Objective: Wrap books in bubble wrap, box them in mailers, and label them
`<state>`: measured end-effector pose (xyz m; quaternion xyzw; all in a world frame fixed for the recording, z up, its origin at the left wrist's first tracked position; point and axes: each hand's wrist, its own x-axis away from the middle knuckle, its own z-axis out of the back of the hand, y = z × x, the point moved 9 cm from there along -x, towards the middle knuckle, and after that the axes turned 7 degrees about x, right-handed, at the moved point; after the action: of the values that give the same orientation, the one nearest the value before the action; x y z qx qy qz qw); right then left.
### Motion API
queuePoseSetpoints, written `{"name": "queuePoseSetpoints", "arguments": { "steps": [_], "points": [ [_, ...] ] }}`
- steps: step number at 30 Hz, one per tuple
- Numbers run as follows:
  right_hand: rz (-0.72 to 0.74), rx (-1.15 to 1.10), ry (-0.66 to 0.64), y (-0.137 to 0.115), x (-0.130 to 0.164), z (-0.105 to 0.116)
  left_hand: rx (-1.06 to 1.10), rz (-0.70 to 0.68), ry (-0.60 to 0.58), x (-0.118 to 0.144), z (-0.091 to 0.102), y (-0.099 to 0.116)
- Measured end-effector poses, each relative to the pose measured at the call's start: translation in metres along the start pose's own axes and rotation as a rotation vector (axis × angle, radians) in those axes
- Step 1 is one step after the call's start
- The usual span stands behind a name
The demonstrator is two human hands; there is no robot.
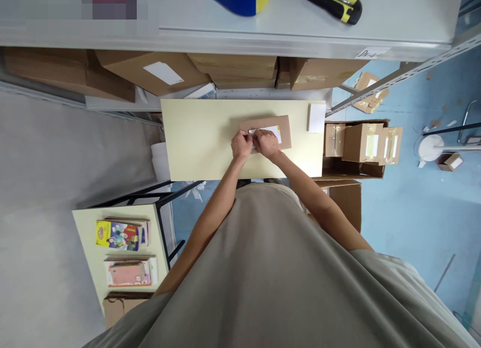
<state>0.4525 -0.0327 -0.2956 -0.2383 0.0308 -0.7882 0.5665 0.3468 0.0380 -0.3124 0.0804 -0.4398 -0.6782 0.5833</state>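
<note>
A small brown cardboard box point(263, 122) lies on the pale yellow tabletop point(199, 137). On its upper face is a white label point(275, 131) with a small yellow mark, partly covered by my fingers. My left hand point(241, 143) is closed in a pinch at the label's left end. Beside it, nearly touching, my right hand point(266, 142) has its fingers bent together over the label's left part. The fingertips are small and partly hidden, but both hands appear to pinch the label's edge.
A white stack of labels point(316, 117) sits at the table's right end. Cartons point(363, 142) stand to the right. Above runs a shelf point(263, 35) bearing a yellow-black utility knife point(332, 2), with boxes point(233, 70) beneath. Books point(122, 234) and a pink phone case point(128, 274) lie on a side table, lower left.
</note>
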Motion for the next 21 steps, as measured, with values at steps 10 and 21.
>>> {"name": "queuePoseSetpoints", "arguments": {
  "steps": [10, 21],
  "points": [
    [-0.273, -0.023, -0.073, 0.016, -0.016, 0.005, 0.080, 0.046, 0.002, -0.001, 0.006, -0.004],
    [-0.387, -0.052, 0.047, 0.054, 0.008, 0.013, 0.205, 0.043, -0.065, 0.000, 0.002, -0.009]
  ]
}}
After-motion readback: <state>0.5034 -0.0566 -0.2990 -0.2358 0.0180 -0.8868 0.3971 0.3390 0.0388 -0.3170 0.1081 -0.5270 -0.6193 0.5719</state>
